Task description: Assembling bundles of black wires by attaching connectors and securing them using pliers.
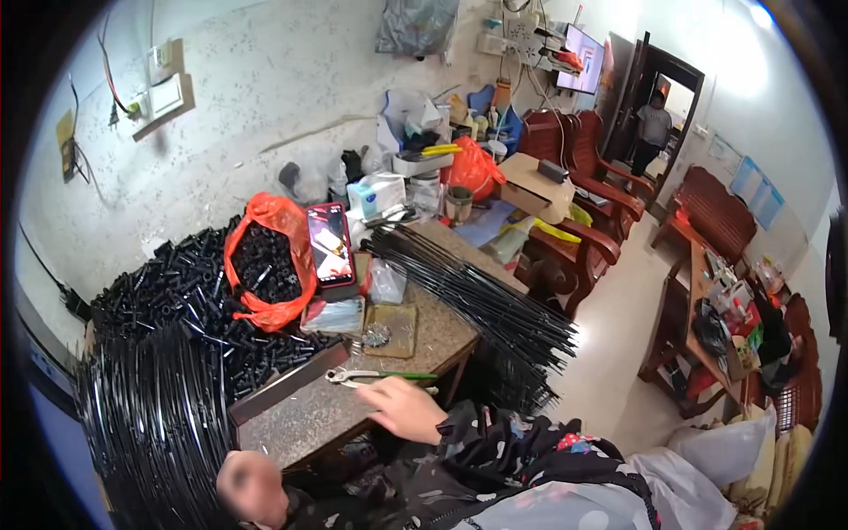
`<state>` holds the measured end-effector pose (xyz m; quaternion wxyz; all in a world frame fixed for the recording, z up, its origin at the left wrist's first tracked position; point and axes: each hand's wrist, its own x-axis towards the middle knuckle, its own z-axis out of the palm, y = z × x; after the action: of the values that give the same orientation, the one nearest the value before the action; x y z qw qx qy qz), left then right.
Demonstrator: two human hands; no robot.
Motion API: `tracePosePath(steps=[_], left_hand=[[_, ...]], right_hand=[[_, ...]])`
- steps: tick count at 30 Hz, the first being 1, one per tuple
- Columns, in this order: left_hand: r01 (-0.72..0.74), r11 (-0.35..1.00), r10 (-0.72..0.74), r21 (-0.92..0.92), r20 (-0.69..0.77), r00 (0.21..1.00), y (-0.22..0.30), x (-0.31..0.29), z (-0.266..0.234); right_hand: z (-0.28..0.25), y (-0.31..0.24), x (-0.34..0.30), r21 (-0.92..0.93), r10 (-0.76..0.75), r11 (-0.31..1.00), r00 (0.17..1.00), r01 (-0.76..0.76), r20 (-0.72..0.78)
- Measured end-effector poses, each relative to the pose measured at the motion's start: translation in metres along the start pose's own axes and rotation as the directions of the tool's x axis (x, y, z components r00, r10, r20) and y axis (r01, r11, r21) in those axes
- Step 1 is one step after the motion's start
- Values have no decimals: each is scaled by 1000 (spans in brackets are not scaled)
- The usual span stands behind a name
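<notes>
Neither of my hands shows in the head view. Low in front of me is another person [256, 490] in a dark patterned jacket [495, 459]. That person's hand [402, 411] lies on the front edge of the stone-topped table [309, 420], fingers spread. Its fingertips are by the green handles of a pair of pliers [375, 377], which lie flat on the table with the metal jaws pointing left.
A coil of black tubing [155, 424] fills the left. Behind it are a heap of short black tube pieces [177, 283] and an orange bag [265, 261] of them. A phone [330, 245] stands upright. A bundle of long black rods [477, 296] overhangs the table's right edge. Wooden chairs [574, 203] stand beyond. Another person [654, 132] stands in the doorway.
</notes>
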<state>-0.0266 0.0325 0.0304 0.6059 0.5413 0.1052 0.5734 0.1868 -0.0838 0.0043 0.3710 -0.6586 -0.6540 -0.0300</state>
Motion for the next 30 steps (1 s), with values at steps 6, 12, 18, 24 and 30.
tracePosePath(steps=[6,12,18,24,30], left_hand=[[135,948,-242,288,380,893,14,2,64],[158,951,-213,264,197,957,12,17,66],[128,951,-116,281,-57,992,26,18,70],[94,948,-50,305,-149,988,32,12,75],[29,984,-10,175,-106,994,42,6,73]], right_hand=[[17,23,-23,-224,248,952,955,-209,162],[-31,-6,1,674,399,167,675,-720,621],[-82,-42,20,397,-210,911,953,110,219],[-97,-57,27,-72,-419,901,902,427,103],[-98,-46,35,613,-389,782,859,116,334]])
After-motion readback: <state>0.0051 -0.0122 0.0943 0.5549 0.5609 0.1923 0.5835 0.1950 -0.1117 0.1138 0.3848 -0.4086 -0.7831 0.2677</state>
